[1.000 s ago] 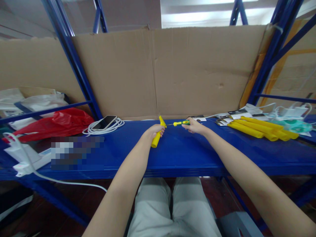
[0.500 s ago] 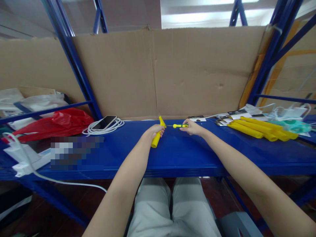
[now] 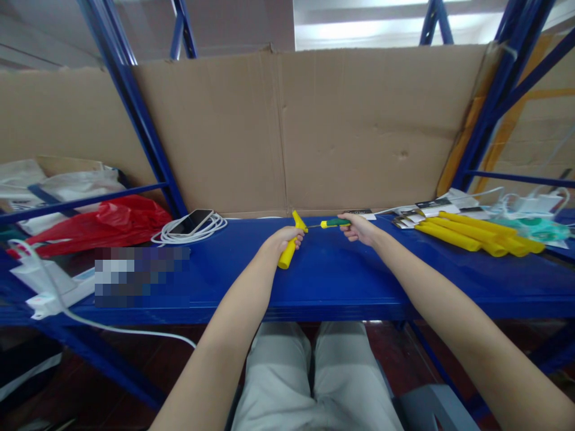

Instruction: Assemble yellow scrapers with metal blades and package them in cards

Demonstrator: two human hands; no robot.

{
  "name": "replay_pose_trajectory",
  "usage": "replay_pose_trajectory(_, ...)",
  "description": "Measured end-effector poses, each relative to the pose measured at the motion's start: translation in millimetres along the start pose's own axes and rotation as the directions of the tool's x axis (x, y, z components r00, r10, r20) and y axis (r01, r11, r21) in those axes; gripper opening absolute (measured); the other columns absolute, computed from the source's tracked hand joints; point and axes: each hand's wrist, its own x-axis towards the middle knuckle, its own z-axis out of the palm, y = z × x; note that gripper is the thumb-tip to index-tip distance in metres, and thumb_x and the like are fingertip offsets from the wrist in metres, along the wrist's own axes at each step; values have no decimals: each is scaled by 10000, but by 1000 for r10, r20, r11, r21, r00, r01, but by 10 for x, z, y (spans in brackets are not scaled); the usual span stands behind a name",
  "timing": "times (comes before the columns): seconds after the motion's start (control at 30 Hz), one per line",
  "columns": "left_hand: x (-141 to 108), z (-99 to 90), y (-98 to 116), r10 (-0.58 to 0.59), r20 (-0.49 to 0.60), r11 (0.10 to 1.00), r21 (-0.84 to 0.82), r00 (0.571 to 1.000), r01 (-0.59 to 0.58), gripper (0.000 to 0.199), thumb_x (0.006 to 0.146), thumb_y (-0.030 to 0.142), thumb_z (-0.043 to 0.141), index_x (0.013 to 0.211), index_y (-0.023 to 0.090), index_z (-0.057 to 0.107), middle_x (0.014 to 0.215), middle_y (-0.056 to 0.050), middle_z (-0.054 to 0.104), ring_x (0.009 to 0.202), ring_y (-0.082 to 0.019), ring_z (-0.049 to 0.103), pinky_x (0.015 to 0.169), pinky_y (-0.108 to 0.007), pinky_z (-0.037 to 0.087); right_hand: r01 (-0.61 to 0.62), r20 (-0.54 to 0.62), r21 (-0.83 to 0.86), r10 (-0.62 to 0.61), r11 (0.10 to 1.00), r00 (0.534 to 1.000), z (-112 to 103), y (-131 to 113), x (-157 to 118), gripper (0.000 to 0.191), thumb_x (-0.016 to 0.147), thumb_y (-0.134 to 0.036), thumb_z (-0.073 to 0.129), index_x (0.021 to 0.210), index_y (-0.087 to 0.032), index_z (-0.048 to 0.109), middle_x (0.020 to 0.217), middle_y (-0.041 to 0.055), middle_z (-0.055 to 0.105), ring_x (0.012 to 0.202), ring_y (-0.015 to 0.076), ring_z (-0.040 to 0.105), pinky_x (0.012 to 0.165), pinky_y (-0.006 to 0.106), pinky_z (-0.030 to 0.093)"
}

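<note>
My left hand (image 3: pixel 287 237) is wrapped round a yellow tool (image 3: pixel 286 258) with a wide flared head and a thick round handle, tilted over the blue table (image 3: pixel 314 275). To its right, my right hand (image 3: pixel 357 229) holds the end of a green and yellow screwdriver (image 3: pixel 335 222) between its fingers. The screwdriver lies nearly level, and its thin shaft points left to the side of the yellow tool, just under the head. Whether the tip is touching or inside the tool is too small to tell.
Yellow tubes (image 3: pixel 476 234) lie in a pile at the right, beside packaging cards (image 3: pixel 433 206). At the left are a phone (image 3: pixel 193 221) on a coiled white cable (image 3: pixel 218 226), a red bag (image 3: pixel 130 221) and a power strip (image 3: pixel 49 303). Cardboard (image 3: pixel 359 131) stands behind.
The screwdriver handle has turned, showing more green now, and my right hand has shifted slightly right with its fingers repositioned. My left hand and the yellow tool have moved slightly right in view.
</note>
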Motion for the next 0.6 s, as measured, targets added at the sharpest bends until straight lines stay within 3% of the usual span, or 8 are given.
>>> replay_pose_trajectory(0.07,-26,19,10,-2,4,1000,-13,1000,2,110,832,73,476,775,166,466,449,93,372,314,-32,315,337,-134,253,7,43,72,-10,997,999,-1,-27,-8,179,909,-267,338,739,-210,350,479,-67,371,338,55,225,323,171,133)
replay_pose_trajectory(0.17,-74,48,33,-18,4,1000,-14,1000,18,173,853,44,401,742,174,432,430,91,361,306,-35,312,339,-136,251,87,-5,120,-87,989,996,21,-27,-4,124,897,-228,377,775,-204,377,505,-49,449,340,59,278,333,173,180)
replay_pose_trajectory(0.33,-101,67,51,-27,-15,999,-25,1000,26,187,858,44,401,726,174,419,431,91,365,301,-30,303,339,-137,256,114,-125,61,-106,992,986,49,27,32,188,926,-353,403,842,-187,427,567,17,592,355,80,415,370,192,314)
replay_pose_trajectory(0.6,-26,62,27,3,-62,997,-81,998,-8,185,841,38,414,718,175,417,425,93,352,302,-33,306,335,-134,250,50,19,119,-53,992,998,50,-10,-9,280,941,-268,267,852,-144,502,773,120,695,459,116,560,437,218,418)
